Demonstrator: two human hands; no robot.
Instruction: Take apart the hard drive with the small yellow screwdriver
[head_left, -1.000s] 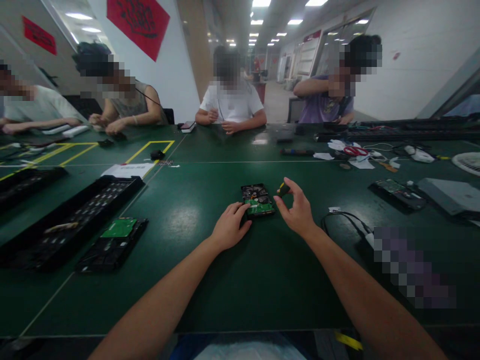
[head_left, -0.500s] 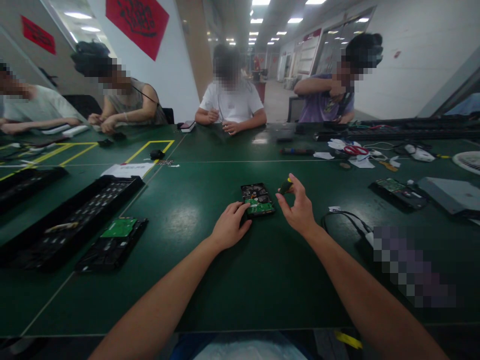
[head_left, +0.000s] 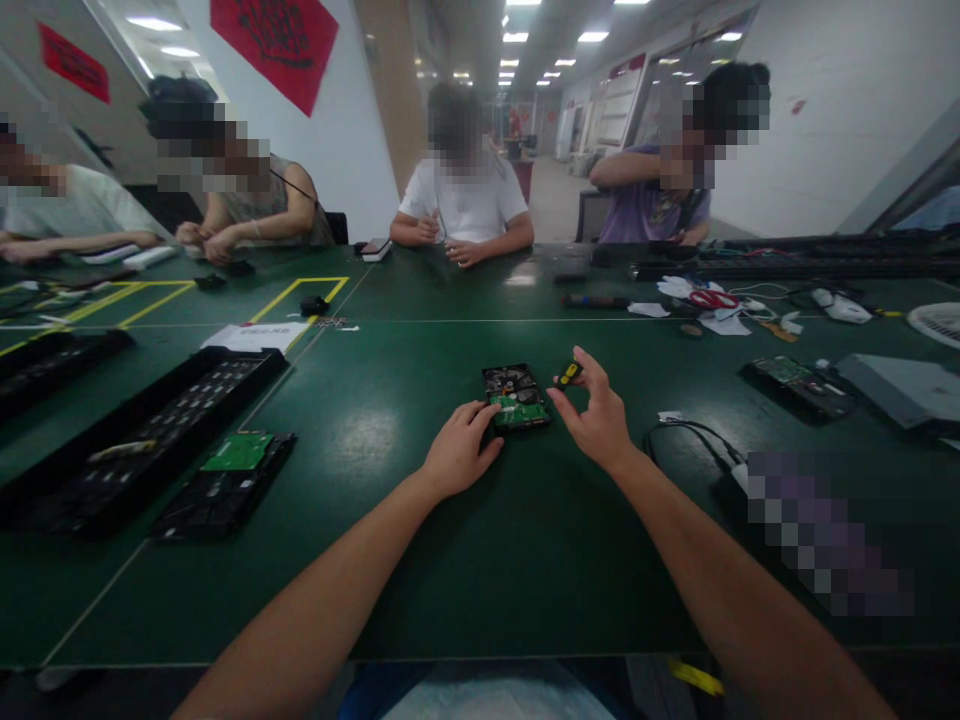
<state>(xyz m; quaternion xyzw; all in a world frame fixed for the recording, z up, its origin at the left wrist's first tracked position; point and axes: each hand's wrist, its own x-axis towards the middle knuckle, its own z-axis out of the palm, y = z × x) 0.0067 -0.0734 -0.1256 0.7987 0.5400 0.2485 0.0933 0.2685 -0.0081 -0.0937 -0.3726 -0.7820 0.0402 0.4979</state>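
Observation:
A hard drive (head_left: 517, 388) lies on the green table, its green circuit board facing up on the near half. My left hand (head_left: 463, 448) holds it by the left edge, fingertips on the board's corner and thumb at the near side. To the right of the drive, my right hand (head_left: 596, 410) is raised slightly, pinching a small black-and-yellow screwdriver (head_left: 570, 374) between thumb and fingers. The tip of the screwdriver is too small to make out. It is apart from the drive.
On the left are a long black tray (head_left: 150, 440) and another drive with a green board (head_left: 229, 480). To the right lie a third drive (head_left: 796, 388), a grey metal box (head_left: 900, 388) and black cables (head_left: 694, 430). Several people sit across the table (head_left: 420, 350).
The screwdriver has turned in my right fingers, so more of its yellow marking shows. My left hand and the hard drive have stayed in place.

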